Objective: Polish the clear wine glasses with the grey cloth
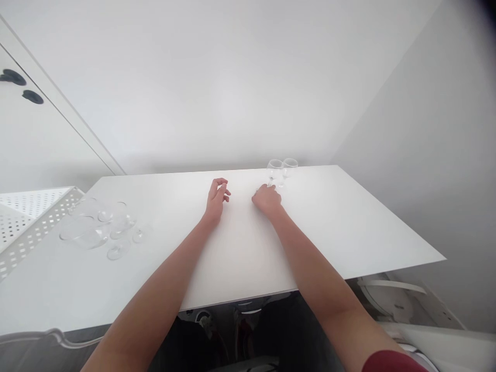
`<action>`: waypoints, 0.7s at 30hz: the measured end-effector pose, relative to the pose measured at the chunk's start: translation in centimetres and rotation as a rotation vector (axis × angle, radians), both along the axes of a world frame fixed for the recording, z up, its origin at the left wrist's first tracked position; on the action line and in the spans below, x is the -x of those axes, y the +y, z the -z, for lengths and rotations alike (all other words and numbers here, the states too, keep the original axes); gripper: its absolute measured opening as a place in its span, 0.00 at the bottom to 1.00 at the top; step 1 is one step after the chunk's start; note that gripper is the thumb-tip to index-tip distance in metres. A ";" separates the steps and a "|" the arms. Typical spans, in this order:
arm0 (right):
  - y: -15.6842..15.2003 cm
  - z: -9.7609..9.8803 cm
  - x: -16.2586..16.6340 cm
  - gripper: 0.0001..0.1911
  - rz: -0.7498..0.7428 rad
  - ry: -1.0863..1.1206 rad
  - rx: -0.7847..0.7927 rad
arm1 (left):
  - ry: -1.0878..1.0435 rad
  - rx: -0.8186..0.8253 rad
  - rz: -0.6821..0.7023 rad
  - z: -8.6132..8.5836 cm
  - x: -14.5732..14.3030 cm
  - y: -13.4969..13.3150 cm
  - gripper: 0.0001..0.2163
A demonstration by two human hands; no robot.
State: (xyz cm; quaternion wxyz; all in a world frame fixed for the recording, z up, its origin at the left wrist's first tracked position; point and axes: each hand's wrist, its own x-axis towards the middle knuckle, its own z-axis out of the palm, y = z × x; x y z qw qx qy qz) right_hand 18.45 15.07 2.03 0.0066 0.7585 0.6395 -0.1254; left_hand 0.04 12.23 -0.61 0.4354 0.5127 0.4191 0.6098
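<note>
Near the back edge of the white table point(240, 248), two clear wine glasses stand upright side by side. My right hand point(267, 198) is closed at the bottom of the nearer wine glass point(275, 166), with its fingers around the lower stem and covering the foot. Just behind it to the right stands the other wine glass point(290, 165). My left hand point(217, 199) hovers over the middle of the table, fingers loosely curled and apart, holding nothing. Several more clear glasses point(91, 232) lie on their sides at the table's left; their outlines overlap and are hard to separate.
A white wall point(225, 93) rises directly behind the table, and a grey wall point(434, 155) bounds the right. At the left are a perforated white rack point(27, 227) and a door with dark handles point(14, 77). Below the front edge is a dark glossy surface point(232, 336).
</note>
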 end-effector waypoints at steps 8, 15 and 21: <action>0.2 -0.5 -0.8 0.36 0.106 0.075 -0.001 | -0.010 0.012 0.011 0.1 0.0 0.1 0.09; 0.7 -0.2 -1.1 0.36 0.131 0.081 -0.012 | -0.003 0.017 0.014 0.0 0.0 0.1 0.10; 0.8 0.1 -1.3 0.36 0.147 0.089 -0.032 | 0.004 0.036 0.021 0.1 0.0 0.1 0.11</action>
